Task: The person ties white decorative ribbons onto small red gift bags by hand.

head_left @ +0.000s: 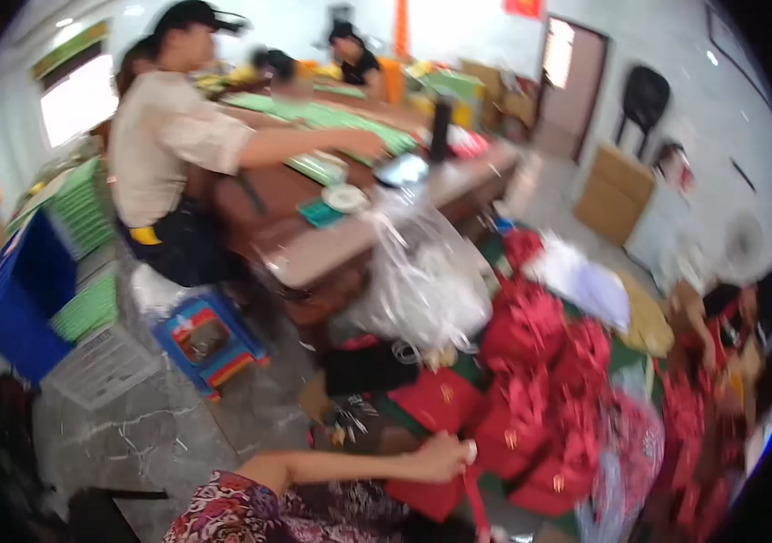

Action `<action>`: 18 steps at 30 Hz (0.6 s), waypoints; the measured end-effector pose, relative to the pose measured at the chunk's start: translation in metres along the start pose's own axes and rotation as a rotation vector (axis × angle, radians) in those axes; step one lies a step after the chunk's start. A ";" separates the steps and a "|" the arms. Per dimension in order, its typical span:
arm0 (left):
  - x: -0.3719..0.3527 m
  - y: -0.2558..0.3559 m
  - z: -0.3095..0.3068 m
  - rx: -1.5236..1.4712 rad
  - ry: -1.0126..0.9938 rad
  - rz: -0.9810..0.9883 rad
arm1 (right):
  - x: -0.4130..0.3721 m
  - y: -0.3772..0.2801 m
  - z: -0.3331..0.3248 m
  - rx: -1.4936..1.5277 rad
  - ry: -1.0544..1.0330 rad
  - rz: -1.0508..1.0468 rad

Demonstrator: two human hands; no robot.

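Observation:
My left hand reaches in from the bottom, below a patterned sleeve. Its fingers are closed on a red strap, and a small white thing shows at the fingertips. Red bags with small gold marks lie just beyond it. More red bags with bows are piled to the right. My right hand is not in view. The picture is blurred, so fine detail is hard to tell.
A brown table carries green sheets, tape and a clear plastic bag. A person in a cap stands beside it; others are behind. A blue stool and crates stand left. Another person's arm shows right.

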State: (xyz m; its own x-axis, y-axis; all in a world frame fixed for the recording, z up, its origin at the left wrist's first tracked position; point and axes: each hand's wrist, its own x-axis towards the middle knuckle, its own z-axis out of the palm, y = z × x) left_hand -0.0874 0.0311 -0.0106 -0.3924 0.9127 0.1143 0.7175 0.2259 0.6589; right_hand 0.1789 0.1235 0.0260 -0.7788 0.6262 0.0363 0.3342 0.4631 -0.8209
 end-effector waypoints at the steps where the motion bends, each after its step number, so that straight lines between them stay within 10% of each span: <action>1: 0.003 -0.007 0.012 0.000 -0.007 -0.030 | 0.001 -0.021 -0.007 0.003 0.019 0.021; 5: -0.008 0.015 0.009 0.188 0.322 0.245 | 0.017 -0.027 0.004 0.192 0.038 0.258; 13: -0.023 0.050 0.014 -0.444 -0.248 0.254 | 0.046 -0.034 0.017 0.113 -0.038 0.196; 18: -0.016 0.023 0.009 -0.286 -0.023 0.260 | 0.037 -0.016 0.004 0.064 -0.058 0.230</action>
State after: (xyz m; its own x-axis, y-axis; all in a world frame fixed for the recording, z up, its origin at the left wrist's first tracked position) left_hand -0.0595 0.0251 -0.0037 -0.2034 0.9352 0.2901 0.6005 -0.1149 0.7913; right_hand 0.1429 0.1363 0.0376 -0.7157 0.6729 -0.1871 0.4734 0.2705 -0.8383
